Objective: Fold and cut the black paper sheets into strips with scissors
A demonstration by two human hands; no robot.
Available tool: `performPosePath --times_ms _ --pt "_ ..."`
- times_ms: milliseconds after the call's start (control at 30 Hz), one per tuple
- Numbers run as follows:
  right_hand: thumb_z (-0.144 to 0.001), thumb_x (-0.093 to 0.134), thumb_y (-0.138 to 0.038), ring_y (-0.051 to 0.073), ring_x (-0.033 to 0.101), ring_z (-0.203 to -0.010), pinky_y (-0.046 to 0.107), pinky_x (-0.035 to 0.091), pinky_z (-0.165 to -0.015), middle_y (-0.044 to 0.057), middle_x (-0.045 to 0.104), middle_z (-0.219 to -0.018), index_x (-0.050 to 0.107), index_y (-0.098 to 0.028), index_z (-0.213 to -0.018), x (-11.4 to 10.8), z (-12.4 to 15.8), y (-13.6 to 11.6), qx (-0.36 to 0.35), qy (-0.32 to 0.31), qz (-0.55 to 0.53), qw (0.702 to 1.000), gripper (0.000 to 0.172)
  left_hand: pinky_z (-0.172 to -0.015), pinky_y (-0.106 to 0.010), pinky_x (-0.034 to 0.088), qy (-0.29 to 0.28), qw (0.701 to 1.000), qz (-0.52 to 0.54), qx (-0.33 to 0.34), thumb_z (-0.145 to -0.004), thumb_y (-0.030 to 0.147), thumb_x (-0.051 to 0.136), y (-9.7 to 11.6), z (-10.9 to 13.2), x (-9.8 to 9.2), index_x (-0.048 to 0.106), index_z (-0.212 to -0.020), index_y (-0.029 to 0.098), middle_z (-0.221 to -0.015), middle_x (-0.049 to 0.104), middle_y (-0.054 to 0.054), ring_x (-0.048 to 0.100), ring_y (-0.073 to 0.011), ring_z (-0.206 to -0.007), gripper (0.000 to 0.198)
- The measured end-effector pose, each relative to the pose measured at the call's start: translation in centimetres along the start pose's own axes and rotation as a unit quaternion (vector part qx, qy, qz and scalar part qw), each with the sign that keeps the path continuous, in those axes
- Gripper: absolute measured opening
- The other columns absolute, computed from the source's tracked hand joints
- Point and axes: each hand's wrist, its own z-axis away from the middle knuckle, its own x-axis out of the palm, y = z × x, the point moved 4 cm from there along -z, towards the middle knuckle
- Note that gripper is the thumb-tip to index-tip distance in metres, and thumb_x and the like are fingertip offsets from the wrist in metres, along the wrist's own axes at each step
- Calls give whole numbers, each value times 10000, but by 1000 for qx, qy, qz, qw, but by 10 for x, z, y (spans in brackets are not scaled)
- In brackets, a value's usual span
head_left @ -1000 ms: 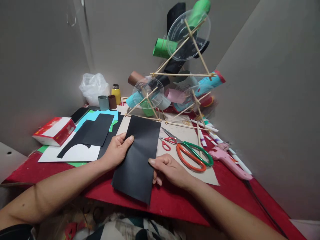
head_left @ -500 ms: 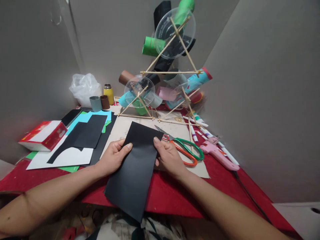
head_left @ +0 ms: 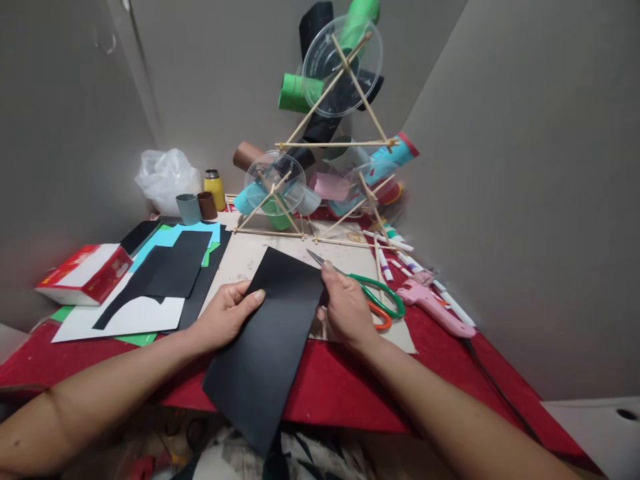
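Observation:
A sheet of black paper (head_left: 263, 353) hangs tilted over the table's front edge, its lower corner above my lap. Along its left side, my left hand (head_left: 225, 319) is closed on it, thumb lying on the front face. My right hand (head_left: 351, 308) is closed at the upper right corner, thumb and fingers at the edge; the fingertips are partly hidden. Just behind my right hand lies a pair of scissors (head_left: 384, 291) with one green and one orange handle, blades pointing to the far left and partly covered by the hand.
A stick-and-tube structure (head_left: 345, 143) with clear round lids rises at the back. Paper sheets (head_left: 183, 263) and a red box (head_left: 85, 273) lie left. A pink glue gun (head_left: 435, 303) with a cord lies right, near white sticks. A yellow bottle (head_left: 214, 191) stands behind.
My right hand has shifted slightly right and up to the paper's upper corner. The paper has turned a little, its lower end swinging left. My left hand keeps its hold.

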Motion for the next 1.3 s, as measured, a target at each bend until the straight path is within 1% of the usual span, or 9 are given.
performPosePath --times_ms 67,167,300,400,600,867,1033,1167,1300 --pt "-838 409 -696 90 443 -318 213 329 -329 -9 521 -414 515 -194 -509 2 -1 2 29 -33 -25 999 609 -566 -218 494 13 1000 1 7 -799 419 664 0 -1 -3 676 -956 137 -716 686 -25 604 -122 -609 324" --pt "-825 365 -734 90 481 -353 207 363 -378 20 571 -448 572 -172 -536 8 2 2 53 -111 -26 992 665 -571 -230 497 42 999 9 21 -805 425 653 -2 -4 -10 668 -963 141 -735 690 -28 610 -126 -609 325" --pt "-813 464 -690 84 474 -360 206 349 -404 14 587 -465 589 -157 -553 24 15 4 87 -229 43 969 606 -567 -228 485 89 995 24 49 -788 426 667 -4 -8 -18 651 -915 141 -717 678 -19 596 -116 -583 313" --pt "-815 492 -662 87 469 -360 206 343 -427 -9 549 -406 568 -166 -538 32 23 7 109 -272 91 952 573 -553 -222 473 105 992 39 61 -779 423 674 -4 -9 -21 634 -871 142 -702 669 -12 585 -110 -562 299" --pt "-846 458 -643 82 457 -360 207 344 -445 -20 510 -371 540 -175 -488 36 28 9 110 -298 91 944 595 -577 -239 486 99 992 64 52 -771 412 684 -2 -9 -18 646 -929 142 -767 701 -30 611 -129 -598 315" --pt "-800 587 -579 74 476 -364 184 349 -395 -20 570 -449 570 -165 -548 33 27 13 96 -272 92 953 485 -641 -271 511 86 989 122 23 -735 387 717 -3 -11 -15 667 -1024 134 -859 732 -69 665 -174 -677 387" --pt "-819 558 -587 74 464 -358 187 339 -393 -16 556 -430 582 -160 -541 33 27 13 97 -281 99 950 510 -642 -266 511 66 988 136 17 -754 390 703 -4 -12 -17 673 -1018 137 -858 734 -71 666 -166 -668 367" --pt "-823 533 -616 79 452 -348 194 327 -389 -20 530 -398 575 -167 -527 30 22 13 93 -243 96 961 539 -614 -261 510 65 991 116 24 -756 395 704 -2 -10 -16 668 -1008 127 -816 731 -65 653 -156 -617 370" --pt "-822 530 -622 78 423 -332 198 293 -366 -24 510 -382 540 -180 -498 28 20 10 65 -196 81 975 548 -626 -255 512 69 993 78 52 -773 422 686 2 -6 -12 656 -1039 141 -863 728 -57 654 -156 -658 388"
